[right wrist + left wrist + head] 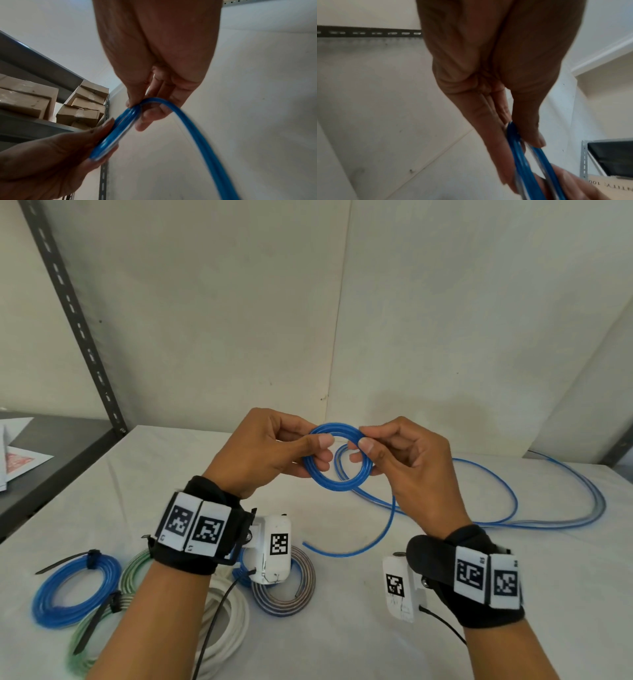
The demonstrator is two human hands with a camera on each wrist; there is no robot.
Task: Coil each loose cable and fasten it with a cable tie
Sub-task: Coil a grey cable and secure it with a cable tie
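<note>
Above table [342, 628]: left hand [270, 453] and right hand [404, 460] pinch blue cable [337, 460] coil. Risk: springy loops escaping, slack tangling.

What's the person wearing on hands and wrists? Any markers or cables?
Both hands, left hand and right hand, are bare, with no sleeves. Each wrist carries a black fabric strap with two white square-code tags, plus a white camera box bearing another code. A thin black cable leaves each box.

blue cable [337, 460] | small coil held above table | tail trailing right
</note>
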